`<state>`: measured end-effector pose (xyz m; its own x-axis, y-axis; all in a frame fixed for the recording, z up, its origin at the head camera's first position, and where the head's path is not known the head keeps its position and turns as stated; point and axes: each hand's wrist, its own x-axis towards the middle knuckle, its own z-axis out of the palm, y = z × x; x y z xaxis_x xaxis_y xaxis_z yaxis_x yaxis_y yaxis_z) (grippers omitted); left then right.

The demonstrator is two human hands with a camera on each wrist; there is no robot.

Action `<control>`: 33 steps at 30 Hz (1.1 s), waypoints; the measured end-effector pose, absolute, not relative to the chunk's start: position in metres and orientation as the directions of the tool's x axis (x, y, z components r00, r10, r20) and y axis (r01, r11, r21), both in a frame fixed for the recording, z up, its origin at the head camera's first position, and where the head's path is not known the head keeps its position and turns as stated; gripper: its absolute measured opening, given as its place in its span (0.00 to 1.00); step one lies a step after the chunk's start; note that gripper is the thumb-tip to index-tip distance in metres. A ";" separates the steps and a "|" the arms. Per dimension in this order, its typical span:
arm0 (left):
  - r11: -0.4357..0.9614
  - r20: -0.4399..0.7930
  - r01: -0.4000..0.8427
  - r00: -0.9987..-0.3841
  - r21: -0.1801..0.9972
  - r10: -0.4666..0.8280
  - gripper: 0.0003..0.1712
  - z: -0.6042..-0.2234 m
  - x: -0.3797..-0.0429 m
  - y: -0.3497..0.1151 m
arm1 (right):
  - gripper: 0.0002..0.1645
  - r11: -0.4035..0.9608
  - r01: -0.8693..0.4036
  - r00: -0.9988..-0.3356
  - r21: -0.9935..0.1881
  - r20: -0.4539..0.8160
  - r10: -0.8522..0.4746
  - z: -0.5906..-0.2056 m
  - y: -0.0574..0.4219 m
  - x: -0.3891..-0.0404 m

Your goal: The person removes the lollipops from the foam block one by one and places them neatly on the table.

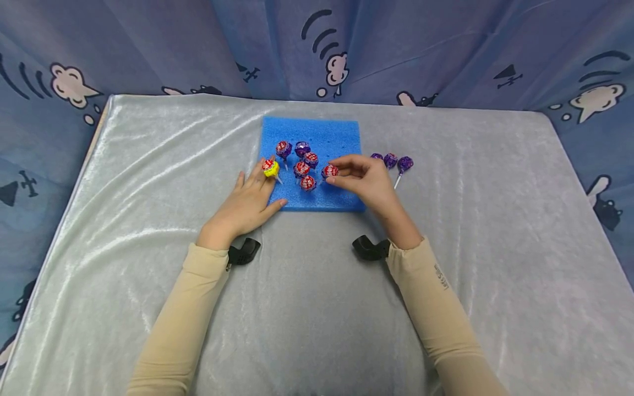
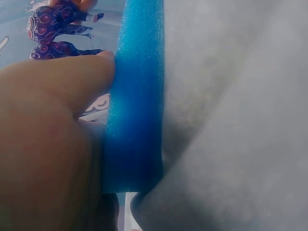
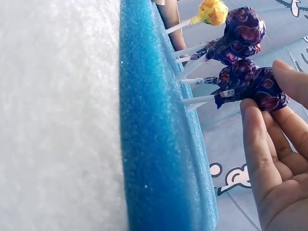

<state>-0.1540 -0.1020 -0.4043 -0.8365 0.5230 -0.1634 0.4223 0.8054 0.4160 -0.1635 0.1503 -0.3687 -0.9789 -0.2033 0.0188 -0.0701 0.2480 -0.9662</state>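
A blue foam block (image 1: 342,135) lies on the table with several lollipops standing in it on their sticks. My right hand (image 1: 369,179) pinches the wrapped head of a purple-and-red lollipop (image 1: 329,171) between thumb and fingers. In the right wrist view that lollipop (image 3: 270,91) has its white stick against the foam's top. My left hand (image 1: 247,206) rests with fingers spread on the block's left side, thumb at the front edge. Beside its fingers a yellow lollipop (image 1: 271,168) leans. The other purple-and-red lollipops, such as one lollipop (image 1: 308,183), cluster mid-block.
Right of the foam, three purple lollipops lie on the cloth, the outermost lollipop (image 1: 405,163) showing its stick; my right hand partly covers the group. A pale velvety cloth (image 1: 317,297) covers the table. Behind it hangs a blue patterned curtain (image 1: 421,49).
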 end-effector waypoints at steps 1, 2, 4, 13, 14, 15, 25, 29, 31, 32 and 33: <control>0.806 -0.164 0.422 -0.837 0.415 0.523 0.39 -0.404 -0.154 -0.102 | 0.18 0.242 -0.067 -0.980 -0.968 0.017 -0.200 -0.369 0.151 -0.164; 0.806 -0.163 0.423 -0.837 0.415 0.523 0.39 -0.404 -0.154 -0.102 | 0.18 0.239 -0.063 -0.980 -0.969 0.015 -0.196 -0.369 0.151 -0.164; 0.807 -0.163 0.422 -0.837 0.414 0.522 0.39 -0.404 -0.154 -0.102 | 0.17 0.237 -0.063 -0.982 -0.969 0.018 -0.188 -0.368 0.152 -0.164; 0.805 -0.157 0.426 -0.838 0.413 0.523 0.39 -0.405 -0.154 -0.102 | 0.17 0.224 -0.059 -0.988 -0.973 0.025 -0.150 -0.367 0.157 -0.165; 0.805 -0.156 0.426 -0.838 0.413 0.523 0.39 -0.405 -0.154 -0.102 | 0.18 0.225 -0.053 -0.989 -0.973 0.020 -0.147 -0.366 0.158 -0.165; 0.805 -0.154 0.426 -0.838 0.413 0.523 0.39 -0.405 -0.154 -0.102 | 0.17 0.227 -0.053 -0.989 -0.972 0.020 -0.144 -0.366 0.159 -0.166; 0.803 -0.152 0.427 -0.838 0.415 0.524 0.39 -0.404 -0.154 -0.102 | 0.17 0.236 -0.034 -0.994 -0.971 0.010 -0.105 -0.365 0.174 -0.171; 0.801 -0.149 0.428 -0.838 0.419 0.525 0.39 -0.404 -0.153 -0.102 | 0.17 0.229 -0.033 -0.995 -0.973 0.011 -0.096 -0.365 0.181 -0.173; 0.799 -0.146 0.430 -0.837 0.420 0.527 0.39 -0.404 -0.153 -0.102 | 0.17 0.216 -0.039 -0.996 -0.976 0.019 -0.091 -0.365 0.185 -0.174; 0.799 -0.145 0.430 -0.837 0.420 0.527 0.39 -0.404 -0.153 -0.102 | 0.17 0.208 -0.042 -0.996 -0.977 0.023 -0.089 -0.365 0.187 -0.175; 0.799 -0.144 0.431 -0.837 0.420 0.527 0.39 -0.404 -0.153 -0.102 | 0.16 0.198 -0.043 -0.996 -0.979 0.027 -0.086 -0.365 0.189 -0.175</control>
<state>-0.1533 -0.1024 -0.4042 -0.8374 0.5272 -0.1443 0.4307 0.7990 0.4196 -0.1750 0.1893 -0.3650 -0.9959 -0.0859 0.0267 -0.0433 0.1984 -0.9792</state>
